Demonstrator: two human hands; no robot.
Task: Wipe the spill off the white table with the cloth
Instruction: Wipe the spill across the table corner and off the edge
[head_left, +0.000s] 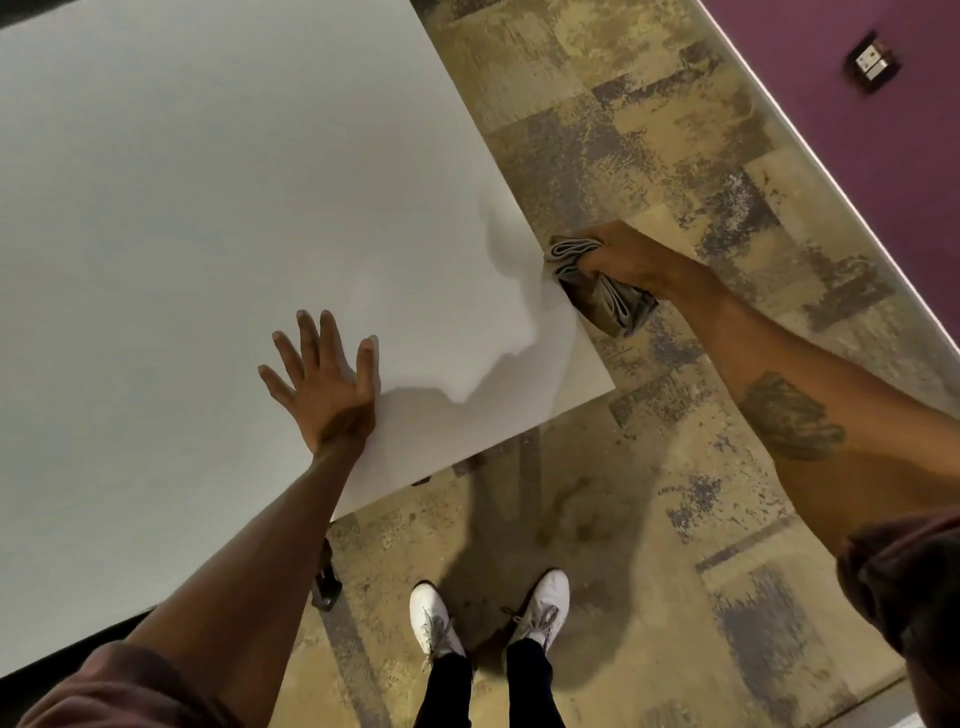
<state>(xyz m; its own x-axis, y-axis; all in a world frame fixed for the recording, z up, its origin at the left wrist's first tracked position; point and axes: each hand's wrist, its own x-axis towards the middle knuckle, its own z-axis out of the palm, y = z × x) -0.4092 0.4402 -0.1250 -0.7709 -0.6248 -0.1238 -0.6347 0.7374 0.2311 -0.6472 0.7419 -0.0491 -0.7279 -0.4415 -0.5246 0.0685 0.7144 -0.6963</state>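
Cloth at the right edge of the tabletop

Cloth (602, 286) was bunched up in the right hand (623, 260). That hand was closed tight around it, with grey folds sticking out both sides of the fist. The cloth sat right at the right edge of the white tabletop (208, 182), close to the near right corner. Part of it touched the top and part hung out over the floor (649, 130).

The left hand (324, 384) lay flat on the tabletop near the near edge. Its fingers were spread wide and it held nothing. It looked like it was there to lean on.

No clear puddle showed on the tabletop. Soft grey marks near the cloth looked like shadows, so it was hard to tell if any wet was left.

The wipe seemed to be at the end of a stroke. To do this step well, the cloth should press flat on the top, not just brush the edge. It would be best to pull the wet into the cloth and not push it off onto the floor. A clean fold turned down would pick up more.
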